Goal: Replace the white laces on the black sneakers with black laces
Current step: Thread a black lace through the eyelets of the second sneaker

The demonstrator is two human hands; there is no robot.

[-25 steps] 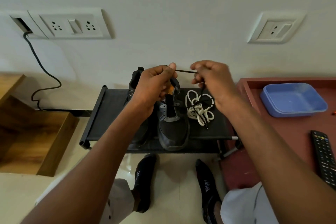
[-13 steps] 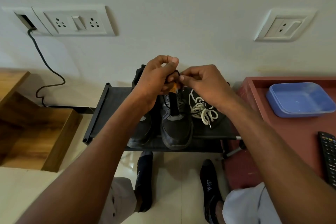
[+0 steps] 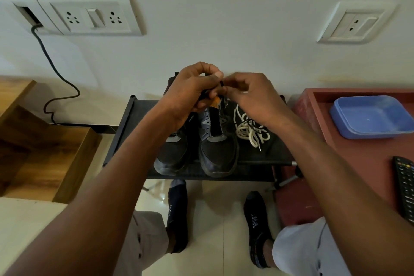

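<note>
Both hands meet above the right sneaker; the left hand and right hand pinch the black lace tip; white laces lie below the right fingers; next, I think, poke the tip through a top hole.

The word "SPORT" is showing in pale capital letters on the top of the dark ankle sock on the right foot, on the near floor below the rack. The matching dark sock on the left foot is carrying pale lettering too, but it is lying too dim and foreshortened to read. The black remote control with coloured buttons at the right edge is showing key markings too small to make out.
</note>
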